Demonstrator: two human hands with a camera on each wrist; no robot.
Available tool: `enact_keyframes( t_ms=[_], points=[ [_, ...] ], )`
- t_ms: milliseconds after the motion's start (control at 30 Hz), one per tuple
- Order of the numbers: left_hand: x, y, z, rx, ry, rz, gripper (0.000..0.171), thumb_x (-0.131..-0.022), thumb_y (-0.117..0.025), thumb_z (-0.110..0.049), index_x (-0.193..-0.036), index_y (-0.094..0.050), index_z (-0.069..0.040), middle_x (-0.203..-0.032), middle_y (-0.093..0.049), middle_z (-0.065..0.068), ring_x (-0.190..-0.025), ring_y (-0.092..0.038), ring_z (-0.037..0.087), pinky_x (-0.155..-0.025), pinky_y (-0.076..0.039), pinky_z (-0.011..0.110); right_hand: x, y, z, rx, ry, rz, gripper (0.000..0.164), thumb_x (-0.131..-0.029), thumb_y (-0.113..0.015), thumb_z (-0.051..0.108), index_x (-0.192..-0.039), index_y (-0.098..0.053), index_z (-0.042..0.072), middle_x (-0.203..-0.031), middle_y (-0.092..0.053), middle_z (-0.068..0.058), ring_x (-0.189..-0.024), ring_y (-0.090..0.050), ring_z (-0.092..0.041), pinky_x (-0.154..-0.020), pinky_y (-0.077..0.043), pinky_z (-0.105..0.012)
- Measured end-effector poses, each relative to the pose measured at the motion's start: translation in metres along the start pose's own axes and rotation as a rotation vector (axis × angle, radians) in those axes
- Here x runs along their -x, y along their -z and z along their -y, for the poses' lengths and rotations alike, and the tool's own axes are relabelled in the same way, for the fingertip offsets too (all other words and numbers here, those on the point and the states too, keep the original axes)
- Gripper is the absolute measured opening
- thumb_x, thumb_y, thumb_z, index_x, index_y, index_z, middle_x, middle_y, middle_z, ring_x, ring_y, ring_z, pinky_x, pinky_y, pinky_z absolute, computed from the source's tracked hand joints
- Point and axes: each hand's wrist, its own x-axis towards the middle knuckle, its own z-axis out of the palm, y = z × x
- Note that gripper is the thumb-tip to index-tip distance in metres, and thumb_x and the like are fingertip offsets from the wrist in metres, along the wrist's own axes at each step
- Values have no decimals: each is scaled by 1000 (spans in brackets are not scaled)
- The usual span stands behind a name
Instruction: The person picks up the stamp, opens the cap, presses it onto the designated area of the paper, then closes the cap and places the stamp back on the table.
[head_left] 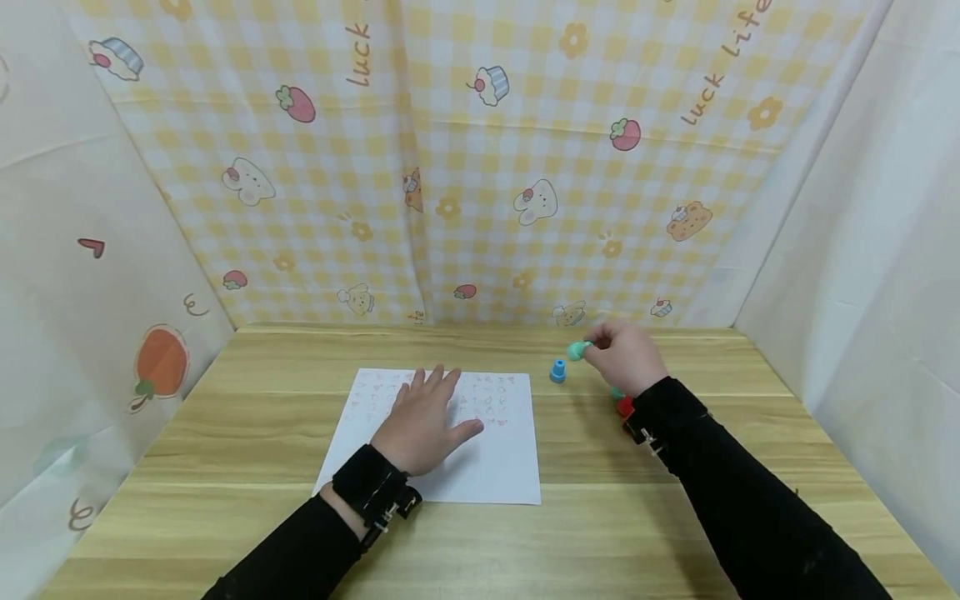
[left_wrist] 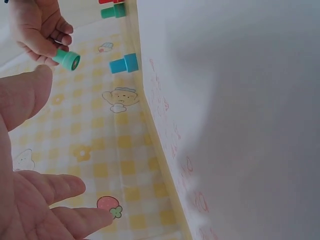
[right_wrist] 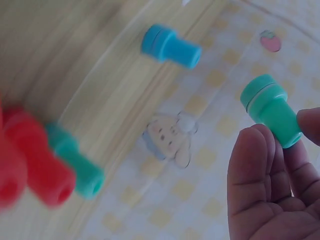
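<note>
My right hand (head_left: 628, 360) is raised above the far right part of the table. It pinches a light green toy stamp (right_wrist: 272, 112) between thumb and fingers, with the stamp's wide end tipped away from the palm. Below and to its left, a blue stamp (head_left: 557, 372) stands upright on the table. My left hand (head_left: 420, 429), fingers spread and straight, is over a white sheet of paper (head_left: 495, 467). Rows of small reddish marks (left_wrist: 189, 164) cover the sheet's far part. Whether the left hand touches the paper, I cannot tell.
Red stamps (right_wrist: 40, 160) and a darker green stamp (right_wrist: 82, 170) stand on the table, partly hidden by the right wrist in the head view. A yellow checked cloth (head_left: 480, 167) hangs behind the wooden table (head_left: 247, 467), with white cloth at both sides.
</note>
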Motion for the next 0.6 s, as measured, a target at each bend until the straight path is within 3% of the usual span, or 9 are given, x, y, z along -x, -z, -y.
enact_keyframes(
  t_ms=[200,400,600],
  points=[
    [-1,0,-2,27,-31,-30,84,-100,-68,-50,-163,-35,-6,-170,-30,25,-160,-18,49,-129,-16,66,8,-12,10,-84,-10,42,21,-101,-63,14,-113,-74,1,-100,-75,-13,-78,-62,-20,-67,-48,-29],
    [1,-3,-5,74,-58,-57,81,-100,-70,-47,-162,-38,-7,-169,-35,21,-160,-23,46,-130,-18,62,17,-27,17,-209,-29,90,22,-99,-64,11,-116,-73,0,-101,-75,-14,-80,-68,-19,-70,-55,-26],
    [2,-7,-8,101,-104,-99,77,-100,-72,-43,-160,-41,-7,-167,-41,18,-157,-31,45,-128,-26,59,27,-40,25,-320,5,122,20,-98,-65,8,-113,-72,-3,-101,-75,-16,-78,-68,-18,-73,-58,-31]
  ],
)
